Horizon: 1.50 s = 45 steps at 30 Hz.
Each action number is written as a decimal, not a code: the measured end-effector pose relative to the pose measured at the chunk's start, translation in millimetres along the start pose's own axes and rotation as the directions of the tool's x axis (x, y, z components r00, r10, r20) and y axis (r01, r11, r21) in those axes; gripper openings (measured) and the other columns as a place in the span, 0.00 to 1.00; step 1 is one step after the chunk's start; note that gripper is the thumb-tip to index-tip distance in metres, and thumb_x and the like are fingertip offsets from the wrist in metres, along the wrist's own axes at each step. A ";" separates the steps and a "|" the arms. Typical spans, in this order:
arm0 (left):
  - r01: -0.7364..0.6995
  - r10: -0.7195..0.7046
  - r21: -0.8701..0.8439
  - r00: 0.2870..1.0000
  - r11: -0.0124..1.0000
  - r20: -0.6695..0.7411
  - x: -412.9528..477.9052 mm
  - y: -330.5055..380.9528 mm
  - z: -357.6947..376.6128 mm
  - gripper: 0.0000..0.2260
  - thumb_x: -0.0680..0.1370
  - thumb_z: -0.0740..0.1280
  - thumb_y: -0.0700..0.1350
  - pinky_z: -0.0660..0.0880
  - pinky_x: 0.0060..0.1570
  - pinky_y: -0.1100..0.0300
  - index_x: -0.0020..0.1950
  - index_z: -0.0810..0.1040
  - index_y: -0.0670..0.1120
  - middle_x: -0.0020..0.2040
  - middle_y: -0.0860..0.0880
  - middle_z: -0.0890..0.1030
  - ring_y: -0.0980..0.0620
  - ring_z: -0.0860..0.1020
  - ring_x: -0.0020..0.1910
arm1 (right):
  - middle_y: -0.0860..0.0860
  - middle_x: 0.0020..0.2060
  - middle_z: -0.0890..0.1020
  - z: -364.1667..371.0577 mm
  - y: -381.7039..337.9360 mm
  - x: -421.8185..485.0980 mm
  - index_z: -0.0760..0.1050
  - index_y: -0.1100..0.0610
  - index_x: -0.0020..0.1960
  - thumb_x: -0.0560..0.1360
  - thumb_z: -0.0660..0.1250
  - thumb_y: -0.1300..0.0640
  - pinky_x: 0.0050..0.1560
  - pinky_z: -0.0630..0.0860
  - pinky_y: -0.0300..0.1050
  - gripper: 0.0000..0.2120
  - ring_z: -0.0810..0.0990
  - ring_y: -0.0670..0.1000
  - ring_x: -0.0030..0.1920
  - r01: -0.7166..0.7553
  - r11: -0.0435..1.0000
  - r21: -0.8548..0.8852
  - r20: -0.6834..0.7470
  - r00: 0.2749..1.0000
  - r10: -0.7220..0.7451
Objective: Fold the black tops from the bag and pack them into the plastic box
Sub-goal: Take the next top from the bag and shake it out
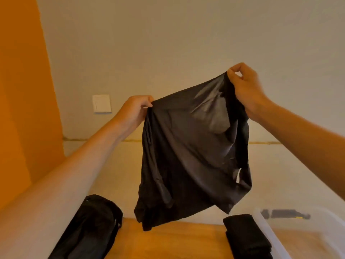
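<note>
The black top point(190, 146) hangs in the air above the middle of the desk point(168, 242), clear of the wood, with its lowest corner close over the far edge. The left hand point(136, 111) pinches one upper corner between thumb and fingers. The right hand point(244, 88) pinches the other corner higher up, so each grip is clamped on cloth and the top edge slants.

The black bag point(87, 227) lies at the desk's left edge. A folded top point(246, 238) sits towards the right edge, just beside the wall of the plastic box point(298, 228) and, as far as I can tell, outside it.

The fabric looks thin and slippery, and only a small bite of hem is held. If either pinch loosens, that side would likely drop and bunch. Because the hold is uneven and the lower part twisted, laying the top down like this would probably fold the creases in. The hanging tail could also drag over the bag or knock the folded top.
</note>
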<state>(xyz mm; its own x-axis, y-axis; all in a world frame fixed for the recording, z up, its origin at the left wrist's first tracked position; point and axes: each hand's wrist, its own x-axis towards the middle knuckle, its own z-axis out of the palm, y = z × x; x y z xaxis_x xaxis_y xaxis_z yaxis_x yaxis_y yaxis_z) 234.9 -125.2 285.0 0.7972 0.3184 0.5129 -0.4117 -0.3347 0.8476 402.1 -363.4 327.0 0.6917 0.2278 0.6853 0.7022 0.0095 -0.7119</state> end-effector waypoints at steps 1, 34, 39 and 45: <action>0.088 -0.071 -0.125 0.989 0.988 0.131 -2.4 0.8 11.3 0.07 0.75 0.60 0.42 0.67 0.39 0.58 0.38 0.71 0.44 0.34 0.50 0.71 0.54 0.70 0.35 | 0.51 0.45 0.83 -1.3 -3.5 -1.5 0.76 0.49 0.52 0.85 0.60 0.49 0.44 0.80 0.45 0.08 0.83 0.50 0.45 0.018 1.000 -0.007 0.049 0.999 -0.018; 0.184 -0.280 -0.625 0.958 0.759 -0.058 -78.8 -53.3 21.5 0.08 0.84 0.61 0.42 0.77 0.57 0.55 0.55 0.79 0.43 0.46 0.46 0.83 0.49 0.82 0.50 | 0.55 0.35 0.82 60.7 104.9 -197.2 0.80 0.61 0.40 0.72 0.40 0.19 0.49 0.73 0.49 0.50 0.79 0.54 0.38 -0.520 0.667 -0.533 0.582 0.347 0.735; 0.206 -0.322 -0.602 0.942 0.771 -0.091 -93.2 -73.1 12.0 0.06 0.82 0.64 0.42 0.78 0.55 0.55 0.56 0.79 0.43 0.48 0.46 0.83 0.48 0.82 0.52 | 0.52 0.48 0.87 81.2 105.3 -219.7 0.84 0.54 0.52 0.70 0.61 0.22 0.52 0.77 0.45 0.37 0.84 0.51 0.47 -0.553 0.756 -0.349 0.715 0.364 0.597; 0.236 -0.368 -0.558 0.920 0.796 -0.137 -109.7 -80.9 -2.2 0.07 0.83 0.65 0.44 0.79 0.51 0.57 0.58 0.81 0.45 0.49 0.48 0.85 0.50 0.84 0.50 | 0.48 0.43 0.85 100.2 107.6 -224.1 0.80 0.53 0.40 0.81 0.69 0.54 0.49 0.72 0.42 0.11 0.81 0.49 0.47 -0.611 0.790 0.043 0.559 0.671 0.488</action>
<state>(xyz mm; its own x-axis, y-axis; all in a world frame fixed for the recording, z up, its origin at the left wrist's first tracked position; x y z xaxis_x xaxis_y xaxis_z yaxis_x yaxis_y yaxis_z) 179.7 -131.1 160.5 0.8242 0.5376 0.1780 -0.3860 0.3032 0.8713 305.7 -315.9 81.5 0.7121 0.7016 0.0264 0.1248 -0.0894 -0.9881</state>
